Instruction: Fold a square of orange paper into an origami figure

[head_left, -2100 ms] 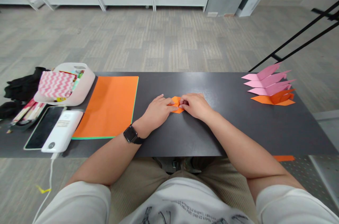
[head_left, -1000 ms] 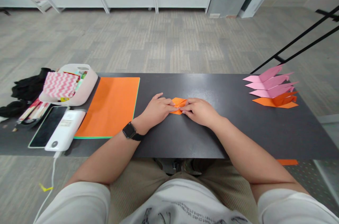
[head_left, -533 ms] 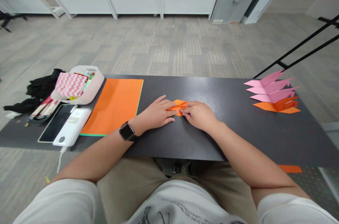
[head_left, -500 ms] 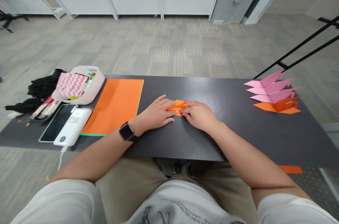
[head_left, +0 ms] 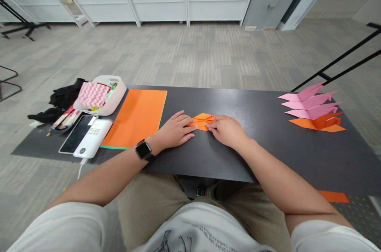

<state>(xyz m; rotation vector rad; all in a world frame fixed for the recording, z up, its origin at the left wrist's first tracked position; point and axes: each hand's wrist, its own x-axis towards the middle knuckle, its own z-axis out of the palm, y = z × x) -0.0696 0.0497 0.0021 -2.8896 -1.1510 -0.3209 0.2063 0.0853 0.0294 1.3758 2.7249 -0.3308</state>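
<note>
A small piece of folded orange paper [head_left: 203,121] lies on the dark table, with crease lines and layered flaps on its upper face. My left hand [head_left: 177,129] holds its left end down, index fingertip on the paper and thumb close to the near edge. At the other end, my right hand [head_left: 228,129] pinches the paper between thumb and curled fingers. The paper's two ends are hidden under the fingers. A black smartwatch [head_left: 143,149] is on my left wrist.
A stack of orange sheets [head_left: 135,117] lies left of my hands. Beyond it are a white basket [head_left: 117,95], a white power bank [head_left: 93,139], a phone [head_left: 77,135] and black cloth [head_left: 67,93]. Pink folded-paper birds [head_left: 309,103] and an orange one [head_left: 323,122] stand at right.
The camera view has shifted slightly, so the table items appear further right. My hands have drawn a little apart, and more of the folded paper's middle shows between them.
</note>
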